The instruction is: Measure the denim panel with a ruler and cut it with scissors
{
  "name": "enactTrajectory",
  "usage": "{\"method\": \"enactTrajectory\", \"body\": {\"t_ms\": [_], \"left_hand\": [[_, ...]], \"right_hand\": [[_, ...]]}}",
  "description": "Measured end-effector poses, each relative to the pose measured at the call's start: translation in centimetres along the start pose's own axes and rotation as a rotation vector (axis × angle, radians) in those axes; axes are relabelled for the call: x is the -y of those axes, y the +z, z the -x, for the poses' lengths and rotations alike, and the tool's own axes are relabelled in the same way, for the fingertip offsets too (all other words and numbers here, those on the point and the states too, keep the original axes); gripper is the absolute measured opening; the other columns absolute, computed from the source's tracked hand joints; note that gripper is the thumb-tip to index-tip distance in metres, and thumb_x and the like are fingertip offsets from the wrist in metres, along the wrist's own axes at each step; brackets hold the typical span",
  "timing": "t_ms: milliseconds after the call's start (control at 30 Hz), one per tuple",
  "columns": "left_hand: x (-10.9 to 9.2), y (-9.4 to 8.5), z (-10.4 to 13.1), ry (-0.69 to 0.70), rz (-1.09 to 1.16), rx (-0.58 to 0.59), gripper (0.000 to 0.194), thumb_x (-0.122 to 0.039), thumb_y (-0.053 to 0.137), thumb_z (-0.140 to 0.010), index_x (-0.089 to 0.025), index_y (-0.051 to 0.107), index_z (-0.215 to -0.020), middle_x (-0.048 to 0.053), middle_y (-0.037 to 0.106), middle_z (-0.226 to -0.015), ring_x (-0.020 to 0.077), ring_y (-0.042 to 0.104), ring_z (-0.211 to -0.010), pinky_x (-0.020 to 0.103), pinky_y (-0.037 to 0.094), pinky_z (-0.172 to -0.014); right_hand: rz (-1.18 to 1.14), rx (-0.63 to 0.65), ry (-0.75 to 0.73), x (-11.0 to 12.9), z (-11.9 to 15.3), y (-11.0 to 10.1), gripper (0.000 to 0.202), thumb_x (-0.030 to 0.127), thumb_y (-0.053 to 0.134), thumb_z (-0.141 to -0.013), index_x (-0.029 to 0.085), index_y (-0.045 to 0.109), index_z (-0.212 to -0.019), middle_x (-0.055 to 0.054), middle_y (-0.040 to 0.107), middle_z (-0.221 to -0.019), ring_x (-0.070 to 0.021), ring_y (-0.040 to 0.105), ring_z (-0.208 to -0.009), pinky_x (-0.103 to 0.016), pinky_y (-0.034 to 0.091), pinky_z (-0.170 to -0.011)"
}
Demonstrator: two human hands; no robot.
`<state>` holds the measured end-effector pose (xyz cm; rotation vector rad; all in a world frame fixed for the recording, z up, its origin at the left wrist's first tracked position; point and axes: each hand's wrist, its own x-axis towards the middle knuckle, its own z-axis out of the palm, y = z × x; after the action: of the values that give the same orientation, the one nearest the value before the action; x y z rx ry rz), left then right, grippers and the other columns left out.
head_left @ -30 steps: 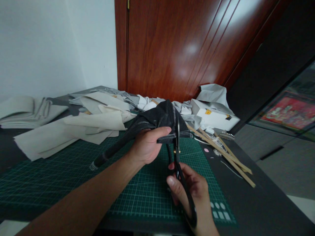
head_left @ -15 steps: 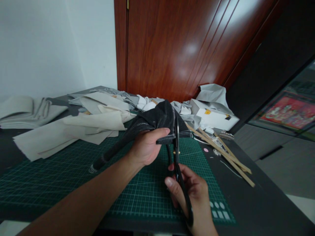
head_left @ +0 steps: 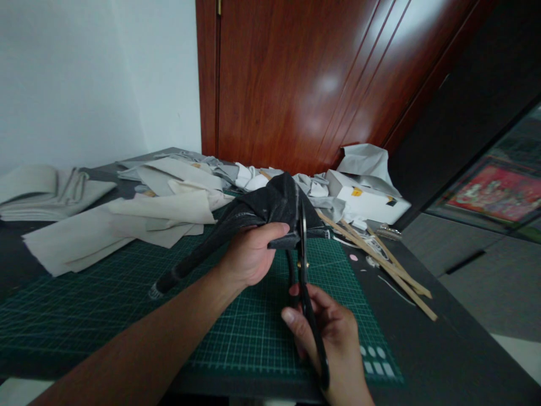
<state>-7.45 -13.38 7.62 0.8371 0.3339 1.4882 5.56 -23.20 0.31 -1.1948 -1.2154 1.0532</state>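
Observation:
My left hand (head_left: 253,254) grips a bunched piece of dark grey denim cloth (head_left: 270,204) above the green cutting mat (head_left: 245,338). One narrow end of the cloth hangs down to the left. In my right hand (head_left: 329,327) is a pair of black scissors (head_left: 303,282), its fingers and thumb around the handles. The blades point away from me and lie against the cloth, just right of my left thumb. How far the blades are apart, and where the lower one runs, is hidden by the cloth.
Pale cloth pieces (head_left: 164,211) lie at the left, with a folded stack (head_left: 51,197) farther left. Behind the denim are grey and white scraps. A white box (head_left: 367,197) and wooden strips (head_left: 393,268) are at the right.
The scissors and my right hand have shifted very slightly, the blades a touch to the left. The hanging end of the cloth has moved slightly down and left.

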Motion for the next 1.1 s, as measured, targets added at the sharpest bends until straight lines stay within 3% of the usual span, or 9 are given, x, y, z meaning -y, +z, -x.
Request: {"method": "enactTrajectory", "body": {"t_ms": [267, 600, 867, 967, 1100], "left_hand": [[0.1, 0.0, 0.3, -0.034, -0.021, 0.02, 0.043, -0.009, 0.077, -0.063, -0.021, 0.08, -0.105, 0.004, 0.082, -0.096, 0.029, 0.075, -0.106, 0.045, 0.053, -0.102], [0.6, -0.1, 1.2, -0.16, -0.053, 0.041, 0.026, -0.015, 0.077, -0.067, -0.017, 0.08, -0.092, 0.006, 0.079, -0.082, 0.0248, 0.073, -0.08, 0.038, 0.057, -0.076], [0.6, -0.3, 1.6, -0.252, -0.055, 0.09, 0.008, -0.017, 0.074, -0.069, -0.016, 0.074, -0.077, 0.007, 0.075, -0.074, 0.0234, 0.07, -0.069, 0.036, 0.053, -0.067], [0.6, -0.3, 1.6, -0.266, -0.062, 0.095, 0.012, -0.019, 0.073, -0.069, -0.016, 0.075, -0.08, 0.007, 0.076, -0.075, 0.0227, 0.068, -0.065, 0.035, 0.051, -0.06], [0.4, -0.1, 1.5, -0.227, -0.056, 0.072, 0.032, -0.015, 0.072, -0.067, -0.016, 0.078, -0.098, 0.006, 0.077, -0.079, 0.023, 0.07, -0.069, 0.035, 0.052, -0.063]], "right_hand": [[-0.084, -0.033, 0.014, 0.6, 0.4, 0.4, 0.042, 0.048, 0.091, -0.076, 0.019, 0.075, -0.102, 0.008, 0.053, -0.058, -0.0046, 0.04, -0.042, -0.017, 0.028, -0.041], [-0.085, -0.031, -0.025, 0.9, 0.1, 0.4, 0.043, 0.049, 0.089, -0.078, 0.017, 0.075, -0.103, 0.006, 0.056, -0.061, -0.0071, 0.045, -0.046, -0.018, 0.036, -0.042], [-0.043, 0.041, -0.045, 0.9, -0.3, -0.4, 0.045, 0.051, 0.087, -0.081, 0.017, 0.074, -0.108, 0.004, 0.058, -0.064, -0.0109, 0.049, -0.049, -0.022, 0.042, -0.045], [-0.059, 0.038, -0.042, 1.1, -0.1, -0.4, 0.045, 0.052, 0.087, -0.08, 0.018, 0.075, -0.107, 0.004, 0.057, -0.063, -0.0112, 0.048, -0.051, -0.022, 0.041, -0.047], [-0.088, 0.043, -0.02, 1.4, 0.2, -0.2, 0.049, 0.054, 0.088, -0.078, 0.018, 0.075, -0.108, 0.004, 0.058, -0.063, -0.0126, 0.048, -0.053, -0.022, 0.04, -0.047]]}}
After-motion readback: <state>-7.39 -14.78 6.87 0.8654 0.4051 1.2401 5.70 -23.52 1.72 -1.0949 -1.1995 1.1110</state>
